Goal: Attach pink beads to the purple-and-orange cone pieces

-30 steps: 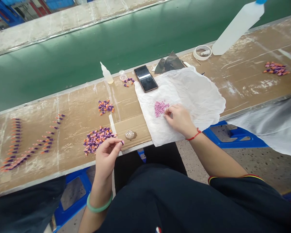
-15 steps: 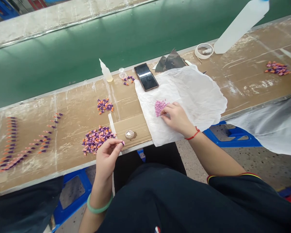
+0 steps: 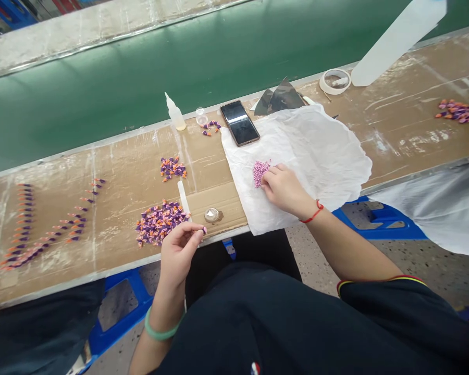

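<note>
My left hand [image 3: 180, 251] is closed in a pinch on a small purple and pink cone piece [image 3: 204, 229] at the bench's near edge, beside a pile of purple and orange cone pieces [image 3: 158, 221]. My right hand [image 3: 283, 186] rests on a white crumpled sheet [image 3: 320, 151], fingertips pinched at the edge of a small heap of pink beads [image 3: 259, 171]. Whether a bead is between those fingers is hidden.
A small shiny dish [image 3: 211, 214] sits on the cardboard-covered bench [image 3: 121, 172]. A phone [image 3: 239, 122], glue bottle [image 3: 175, 111], tape roll [image 3: 335, 80], large white bottle [image 3: 398, 36] and smaller cone heaps [image 3: 172, 167] lie farther back. Rows of cones [image 3: 42, 229] lie at left. A green conveyor [image 3: 140, 67] runs behind.
My right hand has slid left from the right side of the pink beads onto their edge. The left hand keeps its pinch on the cone piece, almost still.
</note>
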`<state>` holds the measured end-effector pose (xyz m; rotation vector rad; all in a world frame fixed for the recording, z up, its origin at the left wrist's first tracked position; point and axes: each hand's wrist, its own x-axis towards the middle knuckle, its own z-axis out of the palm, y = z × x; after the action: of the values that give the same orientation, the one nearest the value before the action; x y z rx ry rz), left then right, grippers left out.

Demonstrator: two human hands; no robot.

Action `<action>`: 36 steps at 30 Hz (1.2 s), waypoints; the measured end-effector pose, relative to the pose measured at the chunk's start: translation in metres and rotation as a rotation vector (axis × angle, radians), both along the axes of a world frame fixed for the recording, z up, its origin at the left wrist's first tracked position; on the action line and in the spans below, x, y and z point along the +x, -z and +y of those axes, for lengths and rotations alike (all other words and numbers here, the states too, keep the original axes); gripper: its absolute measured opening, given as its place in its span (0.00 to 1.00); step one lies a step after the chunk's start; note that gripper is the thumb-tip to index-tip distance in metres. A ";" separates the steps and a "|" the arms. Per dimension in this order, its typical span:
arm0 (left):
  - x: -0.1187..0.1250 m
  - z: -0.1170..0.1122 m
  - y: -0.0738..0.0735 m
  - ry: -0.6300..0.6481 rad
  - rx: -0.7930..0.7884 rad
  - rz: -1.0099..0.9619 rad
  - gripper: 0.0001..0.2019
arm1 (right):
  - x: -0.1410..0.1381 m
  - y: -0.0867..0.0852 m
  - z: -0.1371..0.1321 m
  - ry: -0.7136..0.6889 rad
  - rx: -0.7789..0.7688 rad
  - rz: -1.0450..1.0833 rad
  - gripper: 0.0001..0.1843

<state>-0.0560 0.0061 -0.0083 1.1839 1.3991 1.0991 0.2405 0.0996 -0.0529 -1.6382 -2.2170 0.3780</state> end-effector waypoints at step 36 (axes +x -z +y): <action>0.075 0.005 -0.025 0.300 -0.141 -0.550 0.17 | -0.046 -0.068 -0.068 -0.433 0.368 0.748 0.12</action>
<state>0.0187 0.0109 0.0168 0.8651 0.8295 0.9942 0.1945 0.0318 0.0154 -0.6560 -1.8710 0.5433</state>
